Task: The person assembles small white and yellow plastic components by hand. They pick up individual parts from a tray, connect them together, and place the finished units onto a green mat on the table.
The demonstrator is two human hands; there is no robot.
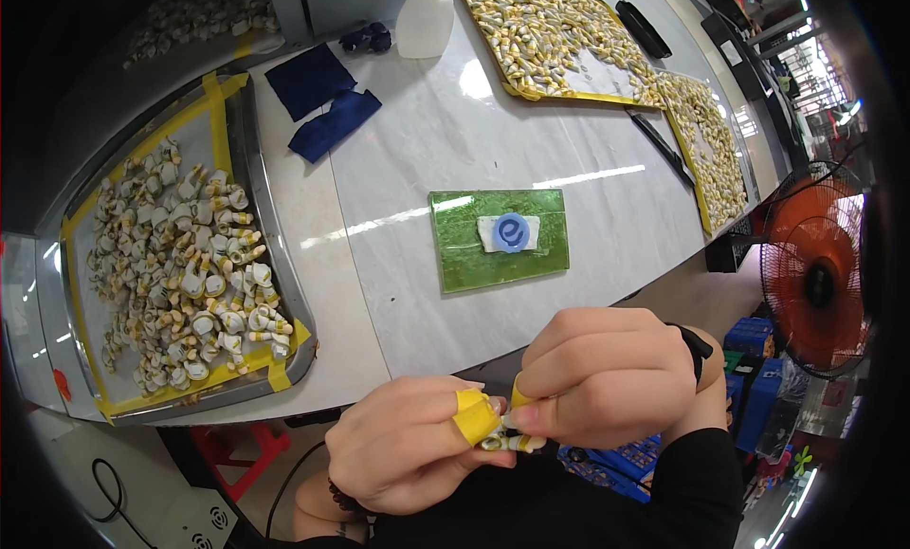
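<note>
In front of my body, low in the view, my left hand (408, 445) is closed, with yellow tape around one finger. Between its fingertips sits a small white figurine (512, 444) with yellow and dark details, partly covered by the fingers. My right hand (607, 378) meets it from the other side in a pinch, thumb and fingertips right at the figurine. Yellow tape also shows on a right finger. Whatever lies inside the right pinch is hidden or too small to name.
Ahead on the table lies a green slab (450, 265) bearing a white pad and a round blue piece (510, 233). A metal tray (275, 293) of similar figurines stands left. Trays of small yellow-grey pieces (531, 37), blue cloths (313, 80), a white bottle (425, 23) and an orange fan (815, 274) surround it.
</note>
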